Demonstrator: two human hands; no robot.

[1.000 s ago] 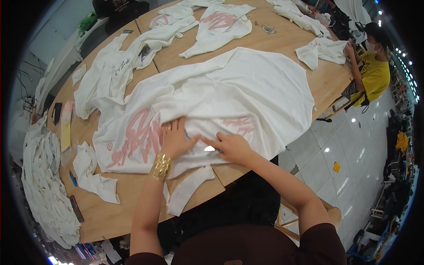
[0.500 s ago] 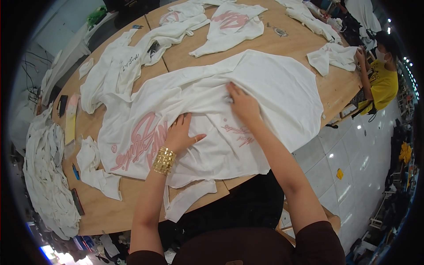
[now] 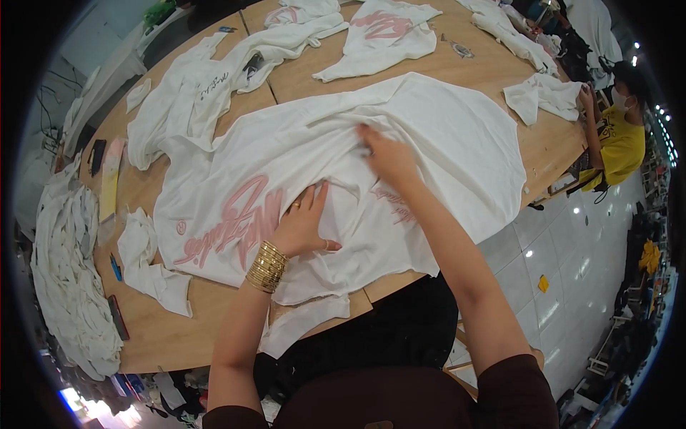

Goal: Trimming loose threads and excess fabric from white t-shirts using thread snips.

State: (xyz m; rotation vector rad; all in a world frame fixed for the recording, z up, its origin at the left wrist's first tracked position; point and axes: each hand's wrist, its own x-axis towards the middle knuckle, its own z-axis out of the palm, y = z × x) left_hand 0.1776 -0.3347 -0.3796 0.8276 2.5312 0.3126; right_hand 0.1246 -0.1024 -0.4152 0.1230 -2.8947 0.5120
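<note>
A large white garment (image 3: 457,136) with pink script printing lies spread and creased over the wooden table in front of me. My left hand (image 3: 304,222), gold bangles on its wrist, rests on the cloth beside the large pink print, fingers spread and thumb apart. Farther up and to the right, my right hand (image 3: 389,159) is over folds near the garment's middle. Its fingertips are smeared by motion, so whether they pinch the cloth cannot be made out. A smaller pink print (image 3: 393,204) shows partly below that hand.
White cloth pieces (image 3: 146,257) lie at the left, beside a big white fabric heap (image 3: 71,279). More printed white garments (image 3: 389,36) cover the table's far side. A blue-handled tool (image 3: 116,267) sits near the left edge. A co-worker in yellow (image 3: 620,143) handles white cloth at the right.
My right hand has shifted slightly left and up, and folds have gathered over the smaller print. My left hand has moved slightly right, fingers spread. The whole view has shifted a little.
</note>
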